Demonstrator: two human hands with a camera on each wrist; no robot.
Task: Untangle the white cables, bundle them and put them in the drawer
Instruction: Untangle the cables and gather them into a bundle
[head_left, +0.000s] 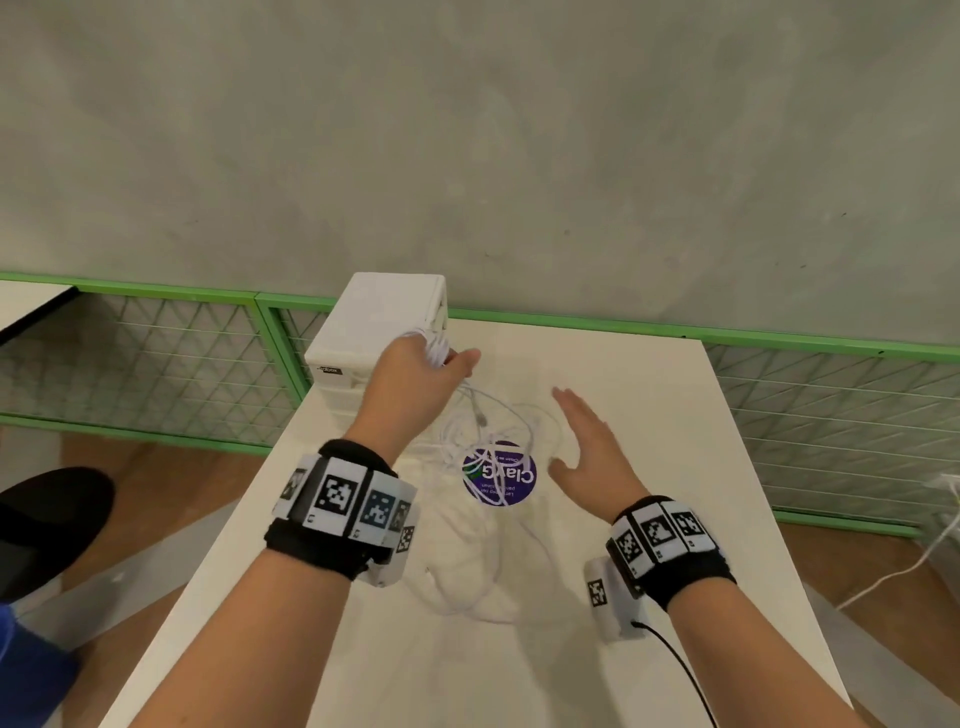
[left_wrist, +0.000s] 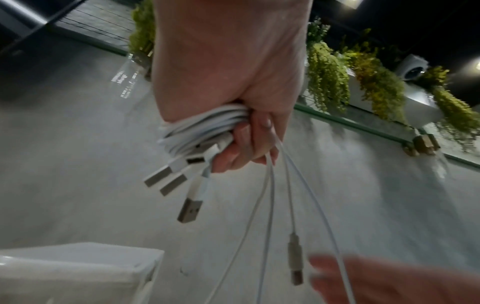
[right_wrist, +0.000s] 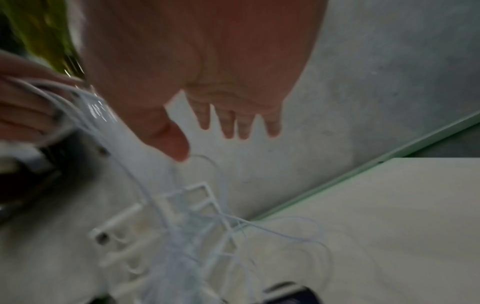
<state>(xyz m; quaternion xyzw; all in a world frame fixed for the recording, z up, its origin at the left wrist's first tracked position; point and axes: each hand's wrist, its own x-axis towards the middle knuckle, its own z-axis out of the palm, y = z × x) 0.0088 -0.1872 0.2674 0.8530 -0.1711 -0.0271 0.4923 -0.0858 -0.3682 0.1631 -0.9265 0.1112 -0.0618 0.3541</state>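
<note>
My left hand (head_left: 415, 374) is raised above the table and grips a coil of white cables (left_wrist: 205, 127), with three USB plugs (left_wrist: 189, 209) sticking out below the fist (left_wrist: 233, 115). Loose strands (head_left: 488, 415) trail from that hand down to a tangle on the table, lying over a purple round sticker (head_left: 500, 475). My right hand (head_left: 587, 436) hovers over the tangle with straight, spread fingers (right_wrist: 231, 121) and holds nothing. A white drawer unit (head_left: 379, 332) stands at the table's far left corner, just behind my left hand; its drawers (right_wrist: 182, 205) look shut.
The white table (head_left: 675, 467) ends at a green mesh railing (head_left: 831, 384) below a grey wall. A white cloth (head_left: 467, 561) lies on the table near me. Another white cable (head_left: 914, 561) runs across the floor at right. A black chair (head_left: 47, 519) stands at left.
</note>
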